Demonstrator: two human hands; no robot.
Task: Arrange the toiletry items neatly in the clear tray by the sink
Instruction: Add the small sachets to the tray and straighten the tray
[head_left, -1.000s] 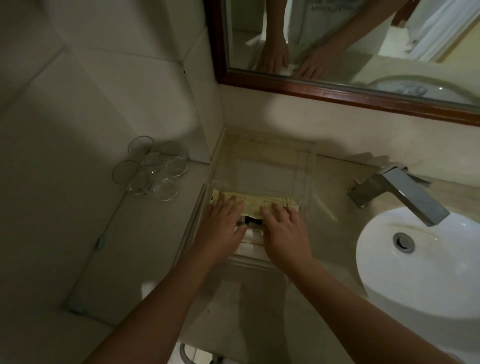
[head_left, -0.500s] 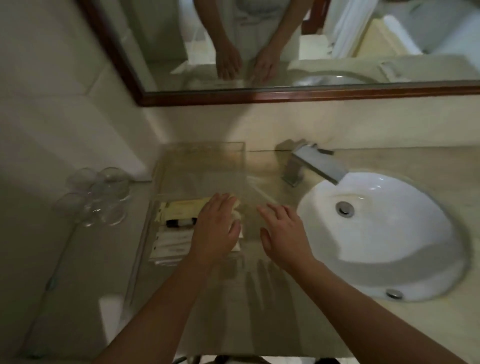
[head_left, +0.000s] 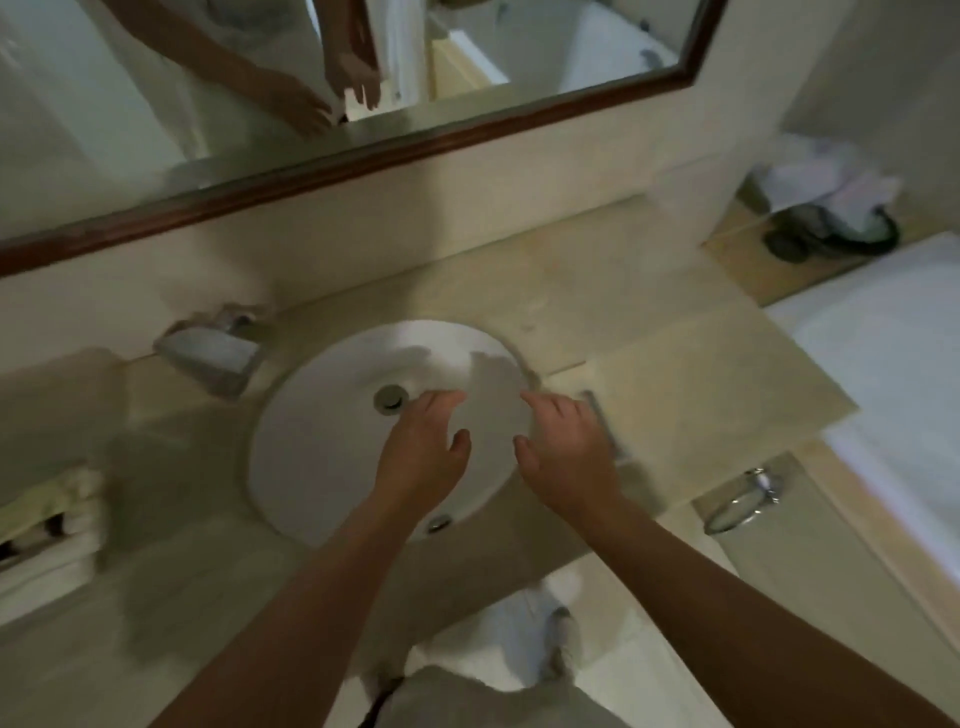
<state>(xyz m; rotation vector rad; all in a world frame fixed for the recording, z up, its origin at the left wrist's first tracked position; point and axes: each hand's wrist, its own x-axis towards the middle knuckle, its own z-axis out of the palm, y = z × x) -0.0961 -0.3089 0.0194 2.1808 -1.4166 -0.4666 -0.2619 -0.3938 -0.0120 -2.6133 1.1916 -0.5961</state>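
The frame is blurred by motion. At the far left edge lie the toiletry items (head_left: 49, 512), pale yellow and white packets with a dark piece among them; the clear tray around them cannot be made out. My left hand (head_left: 423, 452) hovers over the white sink basin (head_left: 322, 441), fingers apart, holding nothing. My right hand (head_left: 563, 449) is over the basin's right rim, also spread and empty. Just beyond its fingers a small grey flat object (head_left: 605, 426) lies on the counter, too blurred to identify.
A square metal faucet (head_left: 210, 351) stands behind the basin at the left. A wood-framed mirror (head_left: 332, 166) runs along the wall. Beige counter (head_left: 675, 374) extends right of the basin. A bathtub (head_left: 893, 395) and a towel ring (head_left: 743, 501) lie to the right.
Both hands left the packets in the tray and moved right, now over the basin. The view swung right, pushing the tray to the left edge.
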